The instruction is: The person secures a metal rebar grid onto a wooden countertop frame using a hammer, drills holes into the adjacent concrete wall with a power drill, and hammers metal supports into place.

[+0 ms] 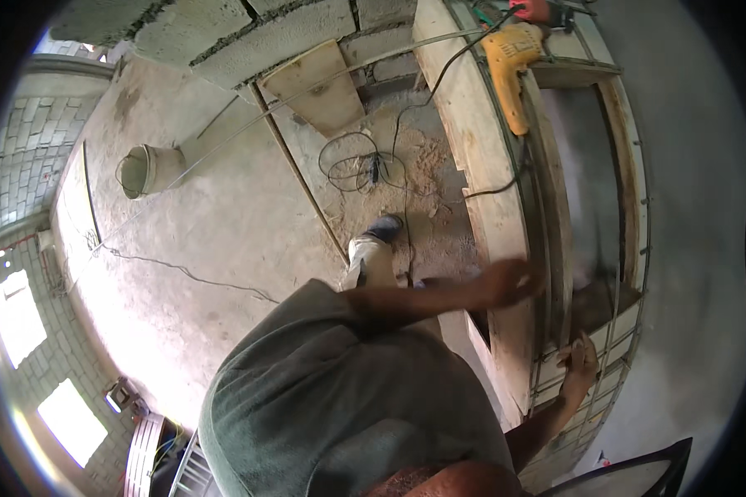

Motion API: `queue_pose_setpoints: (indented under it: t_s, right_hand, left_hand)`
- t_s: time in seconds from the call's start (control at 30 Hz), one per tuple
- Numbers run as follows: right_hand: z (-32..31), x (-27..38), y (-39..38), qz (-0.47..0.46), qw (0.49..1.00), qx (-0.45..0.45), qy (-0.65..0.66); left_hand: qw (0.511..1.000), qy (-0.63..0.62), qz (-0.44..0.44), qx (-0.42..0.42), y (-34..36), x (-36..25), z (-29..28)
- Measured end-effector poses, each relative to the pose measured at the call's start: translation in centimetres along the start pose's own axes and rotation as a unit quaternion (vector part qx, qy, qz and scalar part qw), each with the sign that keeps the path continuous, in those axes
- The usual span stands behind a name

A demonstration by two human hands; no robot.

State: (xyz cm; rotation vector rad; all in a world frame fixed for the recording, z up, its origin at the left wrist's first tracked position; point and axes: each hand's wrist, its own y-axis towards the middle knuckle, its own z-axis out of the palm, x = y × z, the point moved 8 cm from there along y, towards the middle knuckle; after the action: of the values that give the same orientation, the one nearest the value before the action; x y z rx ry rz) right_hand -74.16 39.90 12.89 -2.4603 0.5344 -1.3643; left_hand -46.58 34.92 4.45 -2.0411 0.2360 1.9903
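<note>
My left hand (515, 282), its fingers curled and smeared by motion, is over the long wooden formwork (501, 240) with steel bars; whether it holds anything is unclear. Lower right, my right hand (578, 364) has bent fingers at the steel bar grid (612, 348) beside the opening, closed on something too small to make out. A yellow power drill (510, 70) lies on the formwork's upper part, with a red tool (535, 12) beside it and a black cord hanging across.
A white bucket (149, 172) stands on the concrete floor (182, 248). Coiled cord (348, 161) and sawdust lie near my foot (381, 228). A pole (290, 157) and a board (311, 83) are by the block wall (282, 33). A grey wall (696, 248) borders the right.
</note>
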Motion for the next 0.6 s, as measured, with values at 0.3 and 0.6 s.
queue_pose_setpoints:
  t_s: [0.3,0.6]
  right_hand:
    - [25.2,20.6,17.5,-0.250,0.941,0.034,-0.226]
    - [38.2,25.4,23.4,-0.271,0.884,0.044,-0.379]
  left_hand:
    - [0.962,0.054,-0.267,-0.022,-16.6,23.5,-14.0]
    - [0.922,0.342,-0.163,-0.072,-27.0,28.1,-21.5]
